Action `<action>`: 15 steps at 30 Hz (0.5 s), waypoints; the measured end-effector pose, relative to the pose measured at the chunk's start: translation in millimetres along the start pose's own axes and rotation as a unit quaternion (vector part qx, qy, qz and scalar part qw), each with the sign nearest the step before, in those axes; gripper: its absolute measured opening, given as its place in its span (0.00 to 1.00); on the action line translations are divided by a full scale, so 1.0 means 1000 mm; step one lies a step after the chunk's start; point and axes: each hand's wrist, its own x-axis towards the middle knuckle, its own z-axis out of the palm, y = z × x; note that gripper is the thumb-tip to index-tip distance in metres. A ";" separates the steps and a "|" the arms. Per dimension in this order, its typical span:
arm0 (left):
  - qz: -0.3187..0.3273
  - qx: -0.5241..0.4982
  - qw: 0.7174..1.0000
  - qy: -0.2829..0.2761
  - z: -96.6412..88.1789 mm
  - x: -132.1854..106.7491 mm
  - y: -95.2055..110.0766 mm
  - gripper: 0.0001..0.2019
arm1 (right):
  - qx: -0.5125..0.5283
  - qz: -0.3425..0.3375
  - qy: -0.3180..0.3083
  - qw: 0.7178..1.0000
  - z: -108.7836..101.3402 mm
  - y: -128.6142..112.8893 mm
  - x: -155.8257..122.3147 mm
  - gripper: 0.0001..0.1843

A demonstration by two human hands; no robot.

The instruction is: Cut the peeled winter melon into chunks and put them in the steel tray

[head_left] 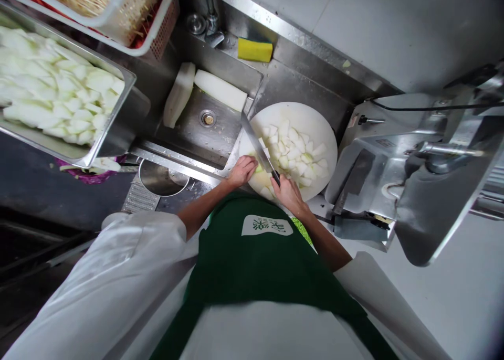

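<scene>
My right hand [288, 193] is wrapped around the black handle of a kitchen knife [255, 144]. Its long blade points away to the upper left, over the left part of a round white cutting board [329, 139]. My left hand [243, 170], fingers curled, presses on a pale green vegetable piece [258, 167] beside the blade at the board's near left edge. The blade partly hides that piece. Chopped white-green vegetable chunks [293, 152] are heaped on the board, right of the knife.
Two long peeled vegetable pieces [220, 90] lie in the sink [192, 131]. A yellow sponge [255, 50] sits behind it, near a faucet [212, 24]. Left stands a metal pan [128, 82] of slices; below it, a pot [163, 179]. A metal slicer [378, 150] flanks the board's right.
</scene>
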 end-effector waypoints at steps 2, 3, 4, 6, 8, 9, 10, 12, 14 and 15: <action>0.001 0.002 1.000 0.004 0.001 0.000 0.000 0.15 | -0.011 0.002 -0.008 1.000 -0.006 0.001 -0.017 0.20; 0.002 0.001 1.000 0.004 0.002 0.000 0.001 0.15 | -0.015 0.002 -0.016 1.000 -0.009 0.000 -0.024 0.20; 0.002 -0.001 1.000 0.001 0.002 0.001 0.002 0.15 | -0.018 0.003 -0.026 0.999 -0.011 -0.002 -0.030 0.20; 0.002 -0.005 1.000 -0.003 0.002 0.001 0.003 0.15 | -0.023 0.007 -0.042 0.999 -0.011 -0.006 -0.036 0.20; -0.001 -0.007 1.000 0.001 0.002 0.001 0.004 0.15 | -0.023 0.013 -0.047 0.999 -0.007 -0.012 -0.031 0.20; -0.002 -0.009 1.000 0.005 0.001 0.001 0.004 0.15 | -0.019 0.014 -0.044 0.999 -0.003 -0.016 -0.025 0.20; -0.002 -0.012 1.000 0.010 0.001 0.001 0.004 0.15 | -0.015 0.015 -0.040 0.999 0.001 -0.019 -0.019 0.20; 0.003 -0.022 1.000 0.017 0.000 -0.001 0.003 0.14 | -0.007 0.013 -0.027 1.000 0.009 -0.023 -0.004 0.21; 0.010 -0.039 0.999 0.020 -0.002 -0.003 0.000 0.14 | -0.003 0.009 -0.018 1.000 0.014 -0.024 0.007 0.21; 0.012 -0.047 0.999 0.018 -0.002 -0.004 -0.001 0.14 | -0.002 0.007 -0.017 1.000 0.014 -0.022 0.010 0.21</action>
